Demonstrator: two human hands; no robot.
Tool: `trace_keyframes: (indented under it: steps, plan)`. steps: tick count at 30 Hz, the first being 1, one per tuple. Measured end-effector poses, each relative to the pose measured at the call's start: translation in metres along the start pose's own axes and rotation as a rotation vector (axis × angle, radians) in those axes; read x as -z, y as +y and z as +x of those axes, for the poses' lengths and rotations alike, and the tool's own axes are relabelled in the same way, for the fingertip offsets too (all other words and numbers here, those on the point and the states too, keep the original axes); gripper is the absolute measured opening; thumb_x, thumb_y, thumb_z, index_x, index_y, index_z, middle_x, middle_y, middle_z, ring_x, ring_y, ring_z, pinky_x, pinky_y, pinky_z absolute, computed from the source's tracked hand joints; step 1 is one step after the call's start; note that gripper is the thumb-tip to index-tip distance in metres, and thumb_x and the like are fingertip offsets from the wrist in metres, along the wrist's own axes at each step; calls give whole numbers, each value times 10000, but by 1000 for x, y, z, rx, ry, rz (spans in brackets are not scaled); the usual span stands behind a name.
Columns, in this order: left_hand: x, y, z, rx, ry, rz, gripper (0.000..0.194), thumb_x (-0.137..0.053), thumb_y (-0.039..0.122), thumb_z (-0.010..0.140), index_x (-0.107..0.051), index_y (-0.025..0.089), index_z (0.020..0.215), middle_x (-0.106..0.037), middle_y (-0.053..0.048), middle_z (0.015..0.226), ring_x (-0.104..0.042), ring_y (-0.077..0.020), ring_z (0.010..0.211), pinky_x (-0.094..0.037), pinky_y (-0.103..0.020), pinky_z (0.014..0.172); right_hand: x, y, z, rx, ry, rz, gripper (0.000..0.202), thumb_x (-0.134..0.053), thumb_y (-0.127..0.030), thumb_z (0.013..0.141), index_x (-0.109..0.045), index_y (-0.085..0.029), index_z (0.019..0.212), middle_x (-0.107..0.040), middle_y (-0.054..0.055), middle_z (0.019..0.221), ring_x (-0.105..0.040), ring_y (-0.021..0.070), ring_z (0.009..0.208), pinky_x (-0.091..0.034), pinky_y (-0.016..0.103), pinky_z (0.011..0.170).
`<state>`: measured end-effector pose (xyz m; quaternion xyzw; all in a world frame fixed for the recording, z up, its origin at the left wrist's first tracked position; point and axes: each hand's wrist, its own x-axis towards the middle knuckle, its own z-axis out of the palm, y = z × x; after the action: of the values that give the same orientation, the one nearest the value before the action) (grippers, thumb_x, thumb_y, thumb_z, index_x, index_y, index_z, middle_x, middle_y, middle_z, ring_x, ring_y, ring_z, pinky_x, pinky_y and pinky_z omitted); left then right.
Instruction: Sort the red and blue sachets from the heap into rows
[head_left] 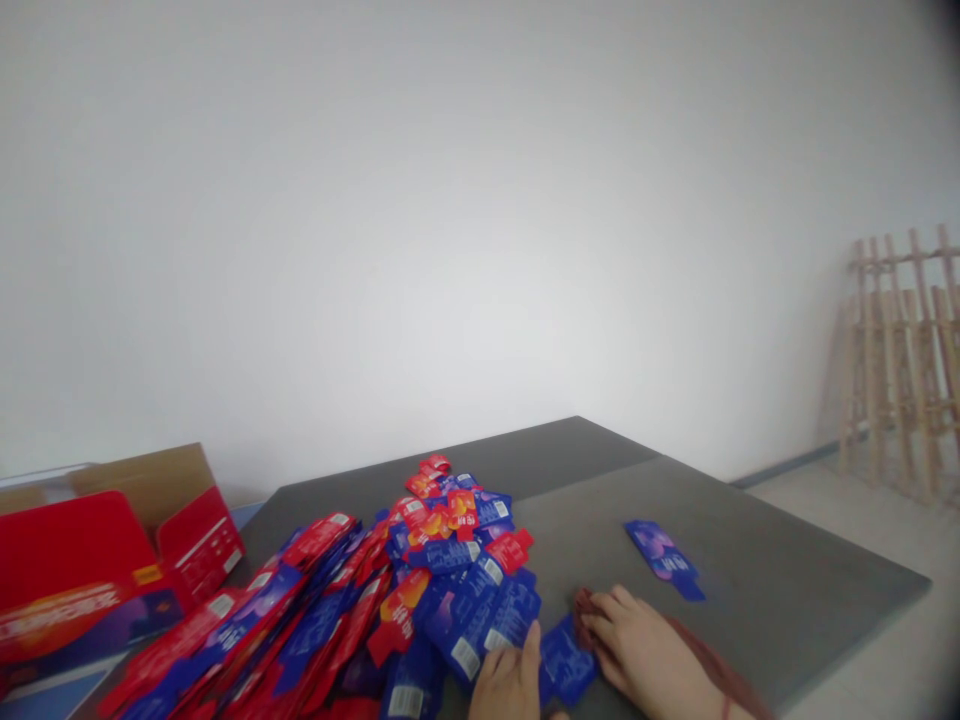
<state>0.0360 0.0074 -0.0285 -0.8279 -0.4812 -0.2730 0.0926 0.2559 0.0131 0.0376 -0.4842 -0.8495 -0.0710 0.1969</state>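
My left hand (508,685) is at the bottom edge, its fingers bent and closed on the left edge of a flat blue printed packet (568,668). My right hand (649,645) pinches a small crumpled brown piece (583,618) at the packet's upper right side. What the brown piece is, I cannot make out. Left of my hands spreads a heap of red and blue printed packets (469,610), with white barcode patches on several. One blue and purple packet (664,560) lies by itself on the table beyond my right hand.
Stacked red and blue packets (300,620) lean in a slanting row at the left. Beside them stands an open red printed box (67,560) with a brown cardboard inside. The dark grey table (780,580) ends at the right; wooden racks (900,350) lean against the white wall.
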Motion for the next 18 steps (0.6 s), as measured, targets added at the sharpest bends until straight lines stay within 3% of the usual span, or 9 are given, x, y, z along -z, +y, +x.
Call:
trace_keyframes:
  steps: [3,7,10,13,18]
  plan:
    - [2,2,1,20,-39,-32,783,-739,377,642,-445,168,1337,-721,-56,967,-652,-234,837,-477,-340,840,-8,-2,-2,0,41,-77,263,-567,-136,775,-677,-213,1001,-648,66,1028,-545,239,908,-424,357,763]
    - [5,5,3,55,-87,-4,722,-708,319,648,-481,158,1314,-721,-52,968,-633,-232,873,-477,-339,848,-29,-19,-8,200,105,-117,240,-640,-273,777,-664,-236,1013,-643,49,1086,-541,247,947,-423,356,791]
    - [7,6,1,63,-99,-4,715,-711,285,636,-491,163,1306,-717,-42,996,-627,-219,884,-470,-335,873,-33,-23,-11,292,99,-61,228,-655,-358,795,-660,-276,1008,-641,11,1093,-541,223,953,-421,330,789]
    - [8,4,0,28,-76,3,737,-716,299,639,-469,160,1319,-716,-42,1005,-633,-213,876,-466,-335,879,-20,-15,-12,229,6,10,196,-650,-310,789,-666,-293,983,-627,3,1094,-533,223,973,-420,330,786]
    - [7,0,2,-11,-73,-15,720,-688,316,675,-444,171,1337,-716,-65,996,-647,-226,849,-470,-336,849,7,-9,1,-63,-62,10,192,-541,-143,789,-691,-219,881,-632,63,971,-541,228,915,-423,338,766]
